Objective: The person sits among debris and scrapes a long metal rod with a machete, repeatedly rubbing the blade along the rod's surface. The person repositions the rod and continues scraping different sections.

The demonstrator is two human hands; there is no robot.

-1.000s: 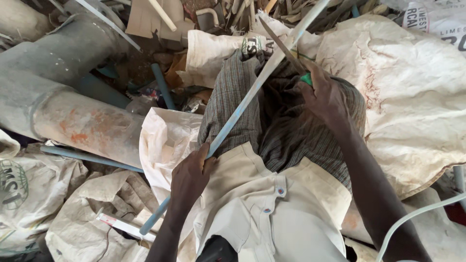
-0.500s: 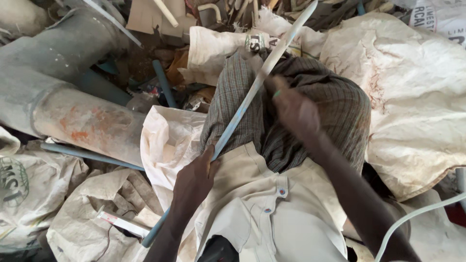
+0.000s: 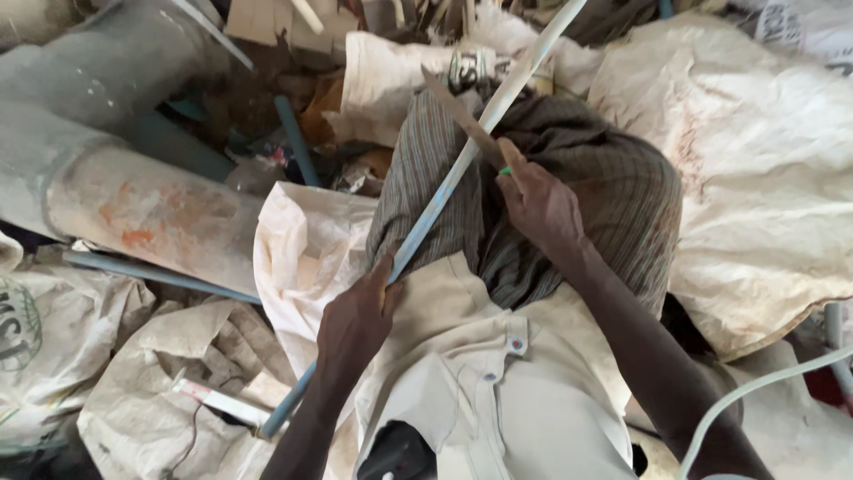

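Observation:
A long thin pale-blue pipe (image 3: 462, 164) runs diagonally from lower left to upper right across my lap. My left hand (image 3: 355, 316) grips it near its lower half, against my cream shirt. My right hand (image 3: 538, 200) holds a knife with a green handle; its brown blade (image 3: 458, 111) points up-left and rests against the pipe just above my hand. My striped dark wrap (image 3: 604, 196) lies under both.
A thick grey pipe with orange stains (image 3: 151, 209) lies at the left. Pale woven sacks (image 3: 764, 169) cover the ground on the right and lower left. More thin blue pipes (image 3: 293, 138) and scraps lie at the top. A white tube (image 3: 755, 391) curves at lower right.
My right hand has come down and left from the upper right, bringing the blade onto the pipe. The left hand keeps its hold on the pipe.

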